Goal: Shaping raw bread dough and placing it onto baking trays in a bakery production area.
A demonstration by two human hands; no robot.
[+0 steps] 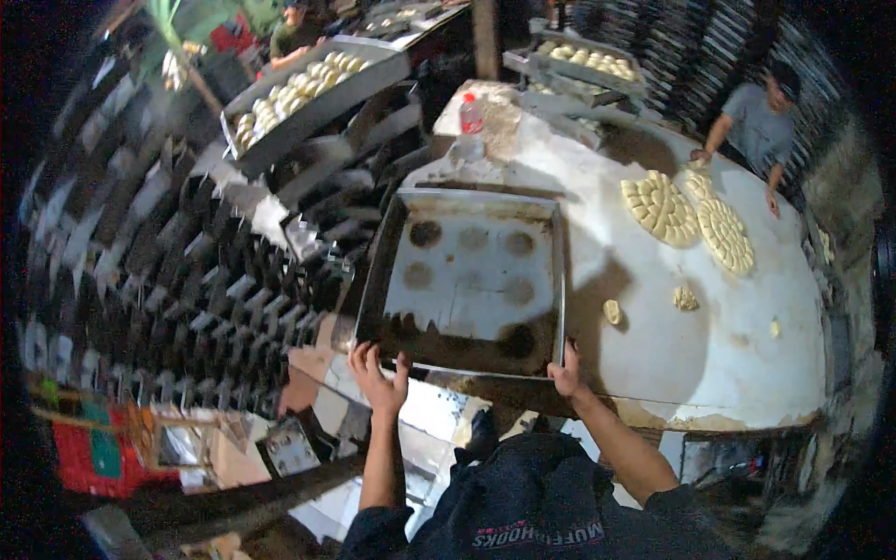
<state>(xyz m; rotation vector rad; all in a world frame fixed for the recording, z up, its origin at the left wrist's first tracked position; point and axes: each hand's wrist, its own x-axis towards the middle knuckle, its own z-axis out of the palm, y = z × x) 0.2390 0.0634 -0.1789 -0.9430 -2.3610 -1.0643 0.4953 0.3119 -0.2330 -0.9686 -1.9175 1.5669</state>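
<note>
- The large rectangular dark-edged metal tray [457,317] is in front of the person, at the left end of the broad pale worktop [747,364], its right side overlapping it in view; whether it rests there or is held up, I cannot tell.
- The left hand [377,381] grips the tray's near left corner, fingers bent over the rim, thumb apart. The right hand [566,375] is closed around the near right corner.
- Done so far: the tray is in both hands and roughly level. It carries no dough, only dark round stains on its floor.
- Still undone, as I judge it: neither hand has let go, so the handling of this tray looks unfinished.
- On the worktop, two flat pale dough rounds, one on the left [661,209] and one on the right [725,235], are already scored or cut into many pieces; these pieces are not in a tray.
- A small oval dough lump [612,312] and a rougher dough lump [686,298] lie apart, nearer the tray.
- A co-worker in a grey shirt [758,121] has one hand beside the rounds.
- At upper left, a long grey metal tray [329,101] is already filled with pale shaped dough pieces [303,86].
</note>
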